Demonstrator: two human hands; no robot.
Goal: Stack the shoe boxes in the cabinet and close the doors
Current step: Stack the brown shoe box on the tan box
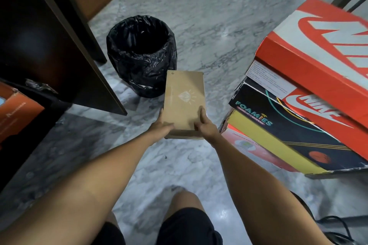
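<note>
I see both hands holding a brown box (183,101) above the marble floor (209,26), mid-frame. The left hand (162,127) grips its near left corner, thumb on the lid. The right hand (205,123) curls over the near right edge. A black bin (141,55) stands at eleven o'clock, stacked boxes (310,93) at three, an open cabinet door (59,45) at nine.

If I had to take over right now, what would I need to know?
Left hand and right hand: both grip the near end of the brown box, held above the floor.
Cabinet on the left: its door stands open; one orange box is inside.
Stack of shoe boxes waits on the right.
Done: at least one box stored.
Left: put in the brown box, then the stack, and close the doors.
</note>
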